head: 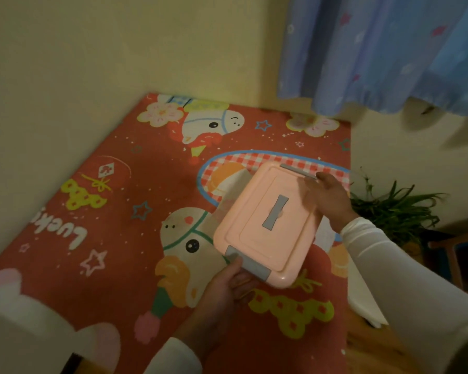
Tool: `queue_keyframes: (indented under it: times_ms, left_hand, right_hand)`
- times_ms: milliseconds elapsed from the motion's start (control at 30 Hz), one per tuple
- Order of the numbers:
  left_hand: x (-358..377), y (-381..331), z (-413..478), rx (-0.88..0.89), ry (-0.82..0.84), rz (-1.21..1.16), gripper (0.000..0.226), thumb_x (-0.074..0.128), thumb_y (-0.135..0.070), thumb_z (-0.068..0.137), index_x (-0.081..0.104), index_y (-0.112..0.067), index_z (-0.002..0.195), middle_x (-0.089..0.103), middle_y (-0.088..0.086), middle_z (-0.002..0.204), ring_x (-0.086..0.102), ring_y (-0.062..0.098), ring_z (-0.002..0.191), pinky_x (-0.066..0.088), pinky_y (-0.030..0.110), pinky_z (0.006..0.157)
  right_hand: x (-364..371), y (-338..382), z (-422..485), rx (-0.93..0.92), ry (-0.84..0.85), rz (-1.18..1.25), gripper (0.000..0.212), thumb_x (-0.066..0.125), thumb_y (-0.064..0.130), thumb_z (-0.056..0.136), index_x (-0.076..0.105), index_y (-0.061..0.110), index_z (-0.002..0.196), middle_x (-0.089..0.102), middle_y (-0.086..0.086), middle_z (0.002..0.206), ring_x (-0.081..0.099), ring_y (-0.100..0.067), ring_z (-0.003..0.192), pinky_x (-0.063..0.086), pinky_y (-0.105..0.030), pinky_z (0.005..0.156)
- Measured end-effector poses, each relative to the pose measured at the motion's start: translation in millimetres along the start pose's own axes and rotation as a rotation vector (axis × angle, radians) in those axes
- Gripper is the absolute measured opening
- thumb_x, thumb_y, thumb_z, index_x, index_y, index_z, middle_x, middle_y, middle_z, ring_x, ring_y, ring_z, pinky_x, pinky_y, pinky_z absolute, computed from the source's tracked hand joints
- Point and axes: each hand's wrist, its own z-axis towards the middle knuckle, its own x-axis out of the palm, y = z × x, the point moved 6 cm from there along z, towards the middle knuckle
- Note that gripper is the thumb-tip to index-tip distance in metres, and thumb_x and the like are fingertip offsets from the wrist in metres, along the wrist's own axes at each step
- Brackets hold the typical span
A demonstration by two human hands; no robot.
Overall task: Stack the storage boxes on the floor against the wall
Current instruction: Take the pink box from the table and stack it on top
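Box observation, head view. We recorded one pink storage box (268, 225) with a pale translucent body, held above a red cartoon-print mat (114, 201) that lay on the floor in the corner formed by two cream walls. Box sat right of frame centre, tilted, its lid facing the camera, long axis running from about 7 o'clock to 1 o'clock. Lid carried a grey handle (274, 212) at its centre and a grey latch (250, 264) at the near end; a second grey latch (297, 171) showed at the far end.

Left hand (222, 290), entering from 6 o'clock, had its grip closed on the near end of the box: thumb on top by the near latch, fingers curled beneath. Right hand (330, 198), entering from 4 o'clock in a white sleeve (384, 265), lay against the far right edge of the box, thumb near the far latch; we noted its grip as holding that edge, fingers mostly hidden behind the lid. Motion blur softened the box's left side.

Mat printed with horse figures, stars and yellow coin shapes. Blue patterned curtain (384, 49) hung at 1 o'clock, ending above the mat. Green potted plant (395, 209) stood at 3 o'clock, just beyond the mat's right edge. Wooden floor (368, 346) showed at 5 o'clock.
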Motion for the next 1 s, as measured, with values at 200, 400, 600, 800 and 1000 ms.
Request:
queue_keyframes:
  times_ms: [200, 400, 600, 800, 1000]
  left_hand:
    - [-10, -4, 4, 0.023, -0.047, -0.055, 0.045, 0.054, -0.049, 0.091, 0.065, -0.014, 0.116, 0.077, 0.006, 0.101, 0.072, 0.022, 0.095, 0.051, 0.038, 0.084]
    - [-49, -18, 3, 0.070, -0.102, -0.068, 0.049, 0.056, -0.051, 0.089, 0.065, -0.012, 0.116, 0.073, 0.011, 0.109, 0.068, 0.027, 0.102, 0.051, 0.037, 0.078]
    - [-80, -40, 4, 0.175, -0.126, -0.010, 0.040, 0.059, -0.049, 0.088, 0.067, -0.022, 0.116, 0.077, 0.001, 0.098, 0.072, 0.019, 0.089, 0.054, 0.032, 0.065]
    - [-95, -58, 3, 0.258, -0.127, 0.043, 0.041, 0.055, -0.048, 0.092, 0.065, -0.023, 0.123, 0.072, -0.001, 0.107, 0.064, 0.018, 0.094, 0.051, 0.035, 0.071]
    - [-104, -70, 3, 0.316, -0.144, 0.101, 0.021, 0.050, -0.042, 0.096, 0.066, -0.034, 0.109, 0.075, -0.009, 0.099, 0.068, 0.010, 0.087, 0.047, 0.034, 0.065]
  right_hand:
    - [-11, -3, -11, 0.034, -0.007, -0.018, 0.058, 0.061, 0.044, 0.088, 0.049, 0.016, 0.137, 0.054, -0.003, 0.135, 0.054, -0.021, 0.111, 0.045, -0.037, 0.093]
    - [-18, -20, -47, 0.023, -0.069, -0.035, 0.042, 0.059, 0.048, 0.087, 0.058, 0.019, 0.117, 0.059, 0.003, 0.110, 0.055, -0.012, 0.091, 0.041, -0.028, 0.070]
    - [-16, -34, -97, -0.026, -0.164, -0.032, 0.021, 0.060, 0.044, 0.089, 0.059, 0.025, 0.097, 0.059, 0.015, 0.093, 0.054, -0.002, 0.084, 0.040, -0.025, 0.065]
    - [-5, -44, -143, -0.033, -0.195, -0.022, 0.028, 0.063, 0.045, 0.084, 0.056, 0.022, 0.098, 0.062, 0.012, 0.090, 0.058, 0.000, 0.078, 0.041, -0.017, 0.061]
    - [1, -56, -175, -0.047, -0.186, -0.073, 0.019, 0.061, 0.047, 0.087, 0.053, 0.030, 0.092, 0.063, 0.015, 0.090, 0.058, 0.004, 0.076, 0.038, -0.016, 0.056]
